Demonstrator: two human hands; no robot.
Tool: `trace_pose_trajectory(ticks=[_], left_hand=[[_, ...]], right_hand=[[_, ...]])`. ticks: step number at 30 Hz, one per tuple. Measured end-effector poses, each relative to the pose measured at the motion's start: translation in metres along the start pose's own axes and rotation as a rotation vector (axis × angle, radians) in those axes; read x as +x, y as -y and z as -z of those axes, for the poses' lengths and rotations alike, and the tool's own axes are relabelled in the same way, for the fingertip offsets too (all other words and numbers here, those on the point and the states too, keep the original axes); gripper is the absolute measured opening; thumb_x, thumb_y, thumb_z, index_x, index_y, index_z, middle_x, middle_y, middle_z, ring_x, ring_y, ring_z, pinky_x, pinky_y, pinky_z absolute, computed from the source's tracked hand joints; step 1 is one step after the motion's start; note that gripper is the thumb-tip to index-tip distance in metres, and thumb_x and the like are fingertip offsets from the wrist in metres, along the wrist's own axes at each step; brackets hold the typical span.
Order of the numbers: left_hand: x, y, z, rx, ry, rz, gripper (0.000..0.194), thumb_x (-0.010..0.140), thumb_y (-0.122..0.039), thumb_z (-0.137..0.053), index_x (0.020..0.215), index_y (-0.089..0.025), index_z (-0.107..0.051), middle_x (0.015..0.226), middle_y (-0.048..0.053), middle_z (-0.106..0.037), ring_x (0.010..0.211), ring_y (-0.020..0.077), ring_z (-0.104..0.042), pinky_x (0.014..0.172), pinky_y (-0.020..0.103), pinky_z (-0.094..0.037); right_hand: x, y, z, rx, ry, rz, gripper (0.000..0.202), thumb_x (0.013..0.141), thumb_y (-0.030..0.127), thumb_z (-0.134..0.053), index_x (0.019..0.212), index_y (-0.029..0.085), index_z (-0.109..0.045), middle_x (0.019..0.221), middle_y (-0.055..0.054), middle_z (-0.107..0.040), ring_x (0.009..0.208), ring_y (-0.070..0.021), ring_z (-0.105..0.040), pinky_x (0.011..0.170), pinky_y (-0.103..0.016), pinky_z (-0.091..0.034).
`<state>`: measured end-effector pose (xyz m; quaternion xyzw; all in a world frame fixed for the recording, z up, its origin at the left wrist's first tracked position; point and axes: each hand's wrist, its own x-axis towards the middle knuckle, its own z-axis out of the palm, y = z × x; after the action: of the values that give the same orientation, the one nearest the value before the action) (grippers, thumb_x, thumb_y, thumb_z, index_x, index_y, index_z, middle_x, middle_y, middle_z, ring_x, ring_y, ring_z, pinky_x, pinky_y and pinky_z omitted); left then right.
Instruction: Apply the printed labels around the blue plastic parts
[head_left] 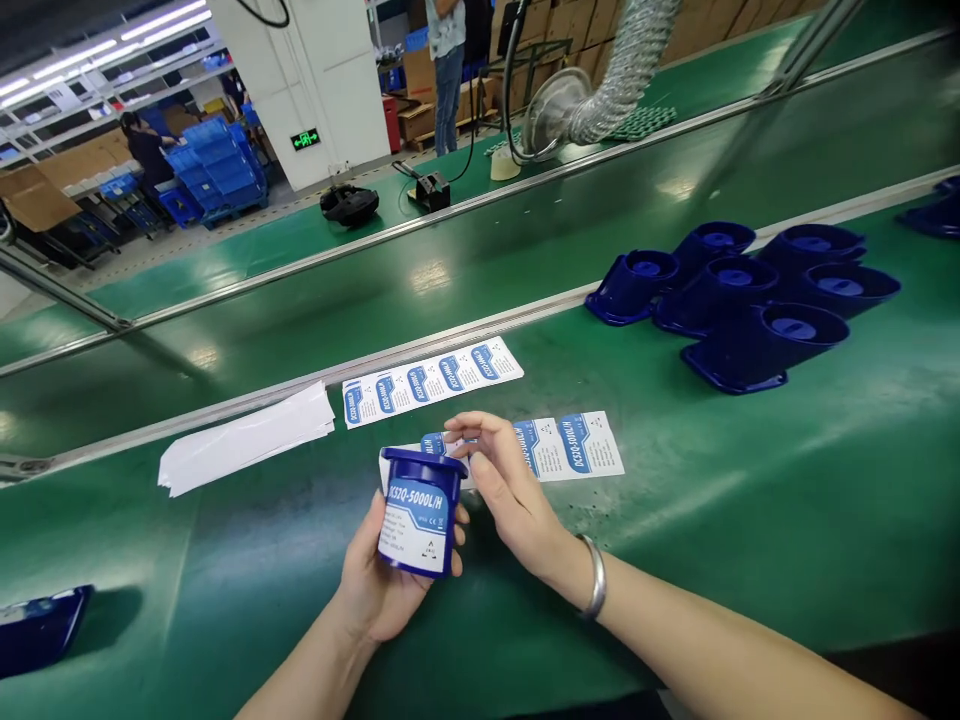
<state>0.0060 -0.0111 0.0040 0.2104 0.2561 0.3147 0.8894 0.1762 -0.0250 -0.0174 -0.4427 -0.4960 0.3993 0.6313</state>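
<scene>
My left hand (390, 595) grips a dark blue plastic housing (418, 466), held up over the green table with its rim at the top. A blue and white label (414, 525) reading DC52Q-5000L/H lies on the housing's curved side. Just right of the rim is my right hand (510, 490), its fingers bent but apart and nothing seen in them. Behind both hands a label sheet (592, 445) lies on the table, partly hidden. Farther back rests a second sheet of labels (435, 382).
A stack of white backing paper (247, 440) lies at left. Several blue housings (765, 350) stand at right, and part of another blue piece (45, 630) shows at the left edge. Behind a metal rail are a black stand (431, 190) and a silver duct (622, 80).
</scene>
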Motion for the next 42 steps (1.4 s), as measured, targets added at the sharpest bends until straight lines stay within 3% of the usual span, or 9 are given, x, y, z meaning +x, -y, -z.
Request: trace_pose_trajectory(ticks=[5, 7, 9, 12, 18, 26, 33, 37, 42], left_hand=[[0.004, 0.005, 0.003, -0.062, 0.073, 0.153, 0.064, 0.099, -0.059, -0.042, 0.119, -0.004, -0.068, 0.102, 0.021, -0.071, 0.079, 0.0186, -0.069, 0.061, 0.023, -0.055], [0.005, 0.007, 0.004, -0.079, 0.077, 0.192, 0.068, 0.098, -0.062, -0.041, 0.119, -0.003, -0.068, 0.102, 0.022, -0.071, 0.076, 0.0177, -0.068, 0.060, 0.022, -0.055], [0.005, 0.008, 0.003, -0.076, 0.061, 0.200, 0.069, 0.098, -0.062, -0.040, 0.118, -0.002, -0.067, 0.102, 0.023, -0.071, 0.075, 0.0177, -0.069, 0.061, 0.023, -0.055], [0.005, 0.007, 0.000, -0.037, -0.009, 0.156, 0.064, 0.099, -0.060, -0.042, 0.118, -0.003, -0.067, 0.100, 0.023, -0.072, 0.074, 0.0197, -0.070, 0.064, 0.026, -0.056], [0.003, 0.004, -0.001, 0.113, -0.138, 0.046, 0.051, 0.099, -0.053, -0.048, 0.118, -0.010, -0.067, 0.090, 0.015, -0.074, 0.076, 0.0257, -0.072, 0.066, 0.033, -0.057], [-0.001, 0.005, 0.000, 0.369, -0.179, -0.090, 0.047, 0.096, -0.051, -0.056, 0.125, -0.014, -0.062, 0.099, 0.013, -0.072, 0.081, 0.0281, -0.072, 0.068, 0.038, -0.058], [-0.002, 0.008, 0.003, 0.586, -0.208, -0.196, 0.044, 0.091, -0.044, -0.066, 0.127, -0.020, -0.058, 0.107, 0.012, -0.069, 0.081, 0.0290, -0.072, 0.068, 0.040, -0.060], [-0.003, 0.008, 0.005, 0.722, -0.182, -0.258, 0.047, 0.085, -0.032, -0.074, 0.129, -0.022, -0.057, 0.108, 0.013, -0.068, 0.085, 0.0291, -0.071, 0.072, 0.039, -0.058], [-0.009, -0.003, 0.001, 0.926, -0.159, -0.340, 0.078, 0.067, -0.020, -0.088, 0.138, -0.026, -0.057, 0.135, 0.013, -0.060, 0.121, 0.0359, -0.058, 0.101, 0.044, -0.048]], right_hand=[[0.004, 0.004, 0.006, 0.146, 0.268, -0.146, 0.056, 0.104, 0.065, -0.043, 0.145, 0.027, -0.044, 0.138, -0.010, -0.054, 0.125, -0.0269, -0.053, 0.100, -0.040, -0.052], [0.001, 0.003, 0.005, 0.199, 0.301, -0.252, 0.053, 0.105, 0.064, -0.042, 0.143, 0.028, -0.047, 0.131, -0.010, -0.058, 0.094, -0.0212, -0.066, 0.066, -0.028, -0.058], [-0.001, 0.000, 0.004, 0.246, 0.284, -0.322, 0.049, 0.105, 0.062, -0.042, 0.141, 0.029, -0.048, 0.125, -0.009, -0.060, 0.058, -0.0113, -0.057, 0.039, -0.020, -0.043], [-0.005, -0.003, 0.002, 0.266, 0.228, -0.360, 0.048, 0.104, 0.061, -0.045, 0.141, 0.030, -0.044, 0.121, -0.009, -0.060, 0.047, -0.0073, -0.048, 0.033, -0.018, -0.035], [-0.008, 0.001, 0.000, 0.289, 0.227, -0.379, 0.050, 0.104, 0.059, -0.046, 0.145, 0.035, -0.031, 0.133, -0.011, -0.050, 0.048, -0.0103, -0.060, 0.037, -0.025, -0.052], [-0.010, 0.001, 0.002, -0.026, 0.149, -0.222, 0.052, 0.105, 0.059, -0.044, 0.146, 0.027, -0.036, 0.124, -0.012, -0.056, 0.081, -0.0192, -0.065, 0.060, -0.028, -0.060], [-0.009, 0.002, 0.002, -0.005, 0.135, -0.253, 0.051, 0.105, 0.058, -0.046, 0.146, 0.028, -0.037, 0.129, -0.012, -0.053, 0.092, -0.0245, -0.066, 0.057, -0.031, -0.061], [-0.009, 0.003, 0.004, -0.070, 0.137, -0.171, 0.046, 0.107, 0.054, -0.044, 0.145, 0.029, -0.040, 0.134, -0.011, -0.053, 0.118, -0.0288, -0.058, 0.086, -0.040, -0.060], [-0.009, 0.001, 0.012, -0.123, 0.204, -0.059, 0.050, 0.104, 0.057, -0.048, 0.145, 0.028, -0.041, 0.140, -0.011, -0.050, 0.130, -0.0313, -0.048, 0.111, -0.051, -0.042]])
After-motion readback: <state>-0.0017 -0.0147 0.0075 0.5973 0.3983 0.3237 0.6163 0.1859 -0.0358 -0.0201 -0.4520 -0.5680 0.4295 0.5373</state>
